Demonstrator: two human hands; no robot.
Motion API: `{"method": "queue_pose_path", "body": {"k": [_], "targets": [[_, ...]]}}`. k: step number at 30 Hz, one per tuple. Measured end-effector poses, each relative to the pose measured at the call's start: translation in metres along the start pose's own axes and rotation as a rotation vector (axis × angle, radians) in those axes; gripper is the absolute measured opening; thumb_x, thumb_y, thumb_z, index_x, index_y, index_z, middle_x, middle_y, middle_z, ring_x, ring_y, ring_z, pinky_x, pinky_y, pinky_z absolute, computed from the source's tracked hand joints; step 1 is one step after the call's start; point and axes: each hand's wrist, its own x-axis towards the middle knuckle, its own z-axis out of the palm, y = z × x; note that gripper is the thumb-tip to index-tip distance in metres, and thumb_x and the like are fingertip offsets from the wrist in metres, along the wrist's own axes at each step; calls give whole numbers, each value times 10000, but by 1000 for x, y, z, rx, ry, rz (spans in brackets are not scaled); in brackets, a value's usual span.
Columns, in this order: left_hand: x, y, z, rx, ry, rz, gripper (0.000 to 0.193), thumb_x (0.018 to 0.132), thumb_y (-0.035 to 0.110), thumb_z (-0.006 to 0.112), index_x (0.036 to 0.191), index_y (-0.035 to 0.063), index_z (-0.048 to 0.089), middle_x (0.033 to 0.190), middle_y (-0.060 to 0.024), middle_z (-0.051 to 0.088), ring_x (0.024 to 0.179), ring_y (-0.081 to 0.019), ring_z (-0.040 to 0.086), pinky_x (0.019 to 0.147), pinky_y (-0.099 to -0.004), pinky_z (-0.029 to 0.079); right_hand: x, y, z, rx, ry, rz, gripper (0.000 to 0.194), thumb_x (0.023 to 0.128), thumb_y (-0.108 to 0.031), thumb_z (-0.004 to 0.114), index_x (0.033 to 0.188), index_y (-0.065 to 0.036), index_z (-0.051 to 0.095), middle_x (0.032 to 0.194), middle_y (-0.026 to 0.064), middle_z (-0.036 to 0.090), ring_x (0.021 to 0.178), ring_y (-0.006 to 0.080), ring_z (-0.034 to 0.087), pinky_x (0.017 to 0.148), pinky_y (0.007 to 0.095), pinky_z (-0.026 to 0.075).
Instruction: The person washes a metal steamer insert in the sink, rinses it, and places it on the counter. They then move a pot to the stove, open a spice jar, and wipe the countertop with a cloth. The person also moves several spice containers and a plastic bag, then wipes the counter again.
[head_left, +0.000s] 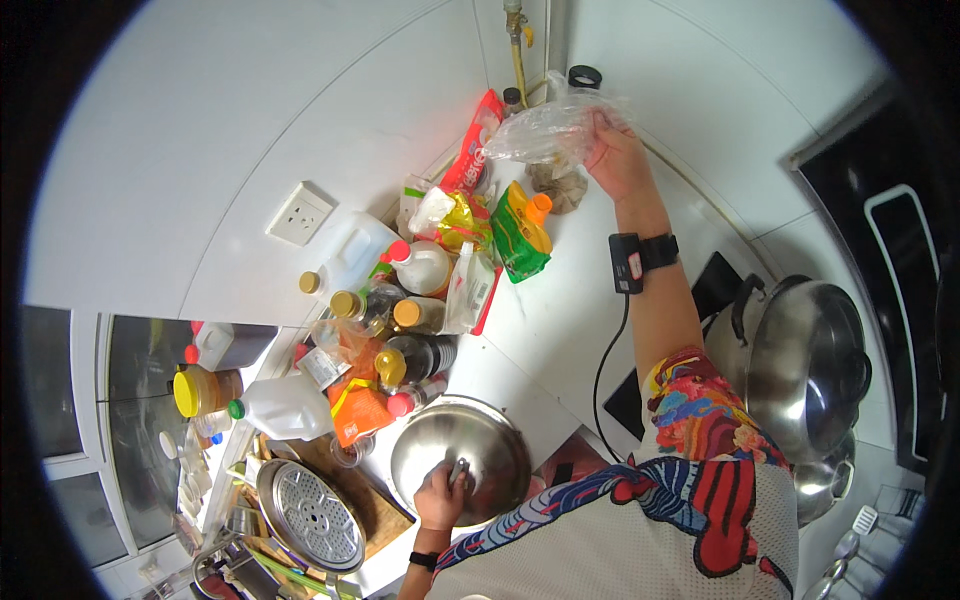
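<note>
My left hand (441, 495) grips the knob of a round stainless steel lid (484, 450) at the counter's near edge. My right hand (616, 157) is stretched far forward to the counter's back corner, its fingers closed on a crumpled clear plastic bag (544, 131). Below that bag lies a brownish crumpled bag (559, 187). Left of the right forearm stands a green and yellow pouch with an orange cap (521, 236). What lies under the lid is hidden.
Bottles, jugs and packets crowd the left side, among them a white jug with a green cap (289, 409). A perforated steel steamer tray (313, 517) leans by a wooden board (382, 517). To the right stands a large lidded pot (802, 367).
</note>
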Motion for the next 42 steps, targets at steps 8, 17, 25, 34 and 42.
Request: {"method": "queue_pose_path", "body": {"k": [8,17,25,34,42], "targets": [[-13,6,-8,-115,84,5,460,829,332,667,1166,55,519,983,-179,662,874,-351,646,751,-437,513,-108,-17,129,162,-180,88,215,962,-113,455,1151,-79,553,1082,106,611,1068,272,568,991,524,416],[-47,18,-73,-534,280,300,634,828,194,693,1361,29,391,1178,-164,588,992,-278,601,879,-372,482,-264,29,272,91,-415,195,182,981,-136,442,1089,-63,569,996,72,624,958,261,613,943,511,471],[-106,36,-170,-1814,223,374,472,877,195,664,1276,66,449,1230,-90,564,1082,-217,587,889,-353,510,-400,99,347,-512,-973,-21,196,906,-41,584,1094,-39,638,1011,35,660,967,134,607,882,318,478],[-157,1,-174,-1887,426,255,328,912,92,550,1225,10,501,1153,-172,587,1063,-273,592,889,-397,523,-477,103,382,-1056,-1446,-176,232,746,-1,608,975,-35,611,1023,88,594,945,289,582,863,339,459],[-184,-13,-173,-2002,372,341,393,897,100,560,1262,-14,473,1289,-211,506,1195,-316,502,1002,-444,452,-497,97,395,-1027,-1413,-110,257,774,-19,645,1026,-39,601,1070,109,600,998,279,586,866,351,462]]}}
